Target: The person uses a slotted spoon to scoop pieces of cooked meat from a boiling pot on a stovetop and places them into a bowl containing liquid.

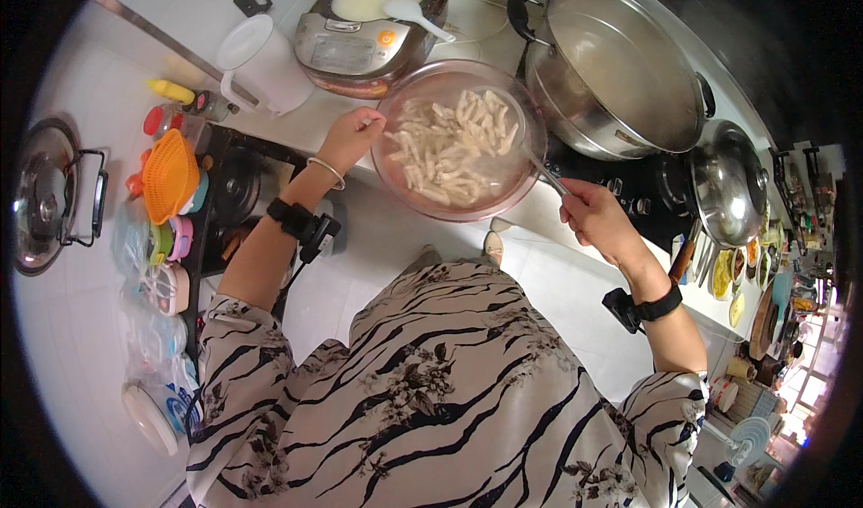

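Note:
A clear, pinkish bowl holds many pale chicken feet in cloudy liquid. My left hand pinches the bowl's left rim between thumb and fingers. In my right hand is the metal handle of a skimmer or ladle. Its round head lies inside the bowl on the right, with some chicken feet in it and part of it hidden. Just beyond my right hand, to the upper right, stands a large two-handled steel pot with cloudy liquid and steam.
A rice cooker with pale liquid and a white spoon stands behind the bowl. Left of it is a white pitcher. A lidded pan sits right, near small dishes. An orange basket lies left.

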The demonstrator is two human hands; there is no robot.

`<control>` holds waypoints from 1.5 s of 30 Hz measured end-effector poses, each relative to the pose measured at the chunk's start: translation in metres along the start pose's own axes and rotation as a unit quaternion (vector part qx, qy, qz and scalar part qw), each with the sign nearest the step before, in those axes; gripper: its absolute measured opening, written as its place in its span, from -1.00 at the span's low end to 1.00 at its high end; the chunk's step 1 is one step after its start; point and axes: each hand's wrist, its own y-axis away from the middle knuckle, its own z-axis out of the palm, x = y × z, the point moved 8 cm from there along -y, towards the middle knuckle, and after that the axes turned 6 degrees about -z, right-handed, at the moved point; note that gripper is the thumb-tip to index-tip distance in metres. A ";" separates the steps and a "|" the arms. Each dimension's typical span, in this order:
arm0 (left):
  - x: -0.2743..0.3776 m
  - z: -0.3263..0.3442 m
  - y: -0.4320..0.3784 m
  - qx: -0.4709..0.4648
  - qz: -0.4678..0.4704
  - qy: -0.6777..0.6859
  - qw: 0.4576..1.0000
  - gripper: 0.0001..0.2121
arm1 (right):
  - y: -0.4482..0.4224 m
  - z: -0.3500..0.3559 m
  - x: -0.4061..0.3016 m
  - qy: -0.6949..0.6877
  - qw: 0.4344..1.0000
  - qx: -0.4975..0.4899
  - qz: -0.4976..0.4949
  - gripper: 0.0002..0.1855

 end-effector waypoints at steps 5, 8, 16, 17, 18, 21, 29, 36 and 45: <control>-0.040 -0.013 -0.003 0.064 -0.029 -0.096 0.993 -0.74 | -0.004 -0.003 -0.007 0.174 0.973 0.070 -0.135 -0.67; -0.064 -0.009 -0.006 0.062 -0.052 -0.110 0.991 -0.71 | 0.000 -0.003 -0.012 0.244 0.943 0.108 -0.198 -0.67; -0.076 0.004 -0.011 0.027 -0.100 -0.070 0.992 -0.72 | 0.015 -0.002 -0.025 0.386 0.839 0.190 -0.332 -0.61; -0.077 0.003 -0.012 0.023 -0.102 -0.072 0.992 -0.72 | 0.018 -0.001 -0.027 0.396 0.841 0.189 -0.316 -0.59; -0.076 0.002 -0.013 0.020 -0.103 -0.074 0.992 -0.72 | 0.021 -0.001 -0.028 0.406 0.843 0.188 -0.300 -0.58; -0.074 0.003 -0.016 0.007 -0.117 -0.066 0.991 -0.73 | 0.023 -0.001 -0.018 0.452 0.819 0.195 -0.294 -0.55; -0.091 -0.002 -0.029 0.025 -0.050 -0.100 0.993 -0.74 | 0.029 -0.001 -0.017 0.421 0.812 0.208 -0.346 -0.46; -0.059 -0.011 -0.029 0.066 -0.011 -0.165 0.984 -0.76 | 0.062 -0.026 -0.042 0.362 0.826 0.250 -0.352 -0.51; 0.067 0.019 -0.023 0.035 0.043 0.032 0.998 -0.79 | 0.097 -0.167 -0.102 0.394 0.790 0.379 -0.278 -0.67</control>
